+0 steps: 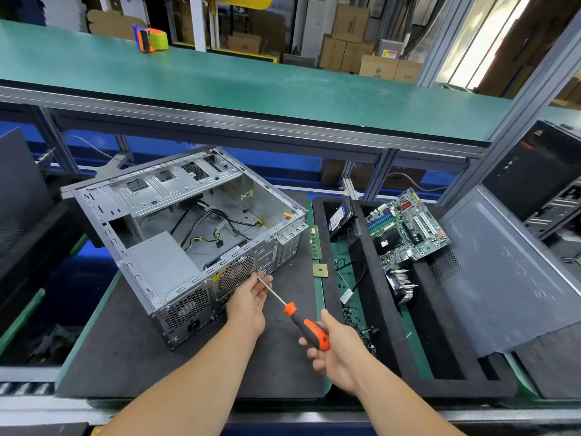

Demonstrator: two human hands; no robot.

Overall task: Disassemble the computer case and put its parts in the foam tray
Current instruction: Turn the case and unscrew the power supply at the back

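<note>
The open metal computer case (176,215) lies on its side on a black mat, with the power supply (163,262) and loose cables inside. My right hand (338,350) grips the orange-and-black handle of a screwdriver (309,327), whose tip reaches the case's rear panel near the fan grille. My left hand (248,302) touches the rear panel there, fingers around the shaft's tip. To the right, the black foam tray (367,309) holds a hard drive (339,217), a motherboard (405,228) and a heatsink (402,284).
A RAM stick (315,242) and a CPU chip (320,270) lie on the mat between case and tray. The grey side panel (509,272) leans over the tray's right side. Another black tower (547,171) stands far right. A tape dispenser (150,38) sits on the green upper shelf.
</note>
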